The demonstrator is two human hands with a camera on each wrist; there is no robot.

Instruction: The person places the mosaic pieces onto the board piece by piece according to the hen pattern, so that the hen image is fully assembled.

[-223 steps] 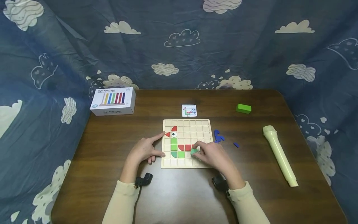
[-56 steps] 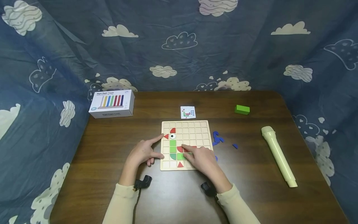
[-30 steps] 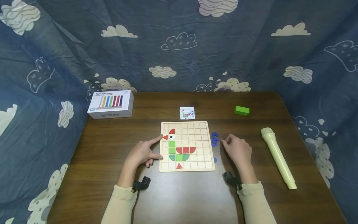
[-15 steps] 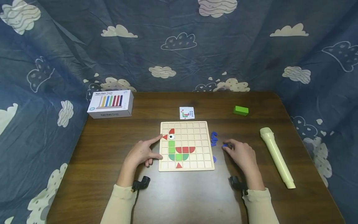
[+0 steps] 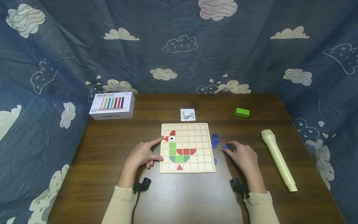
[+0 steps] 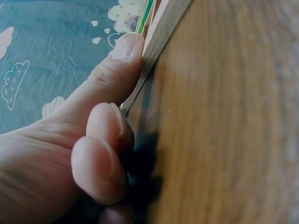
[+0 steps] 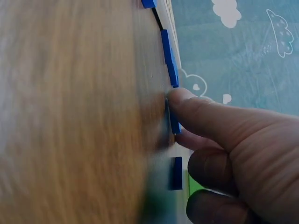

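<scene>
I am watching the right hand [image 5: 244,157] pinching a small blue tile [image 5: 225,146] on the table, just right of the wooden grid board [image 5: 186,148]; the left hand [image 5: 142,154] is bracing the board's left edge, thumb and forefinger spread. The thin tile is risking a slip from the fingertips [image 7: 180,96], scattering the neighbouring blue pieces [image 5: 214,140].

A gridded board [image 5: 203,147] lies at the middle of the table [image 5: 181,199], with pieces set in its left half. The left hand [image 5: 142,154] rests against the board's left edge; the right hand [image 5: 244,158] lies on the table to the board's right, fingertips at a loose piece [image 5: 225,146]. More loose pieces [image 5: 214,140] sit between that hand and the board. A small card [image 5: 187,114] lies just behind the board. A box [image 5: 112,105] stands at the far left, a block [image 5: 241,112] at the far right, and a tube [image 5: 278,159] lies near the right edge.
</scene>
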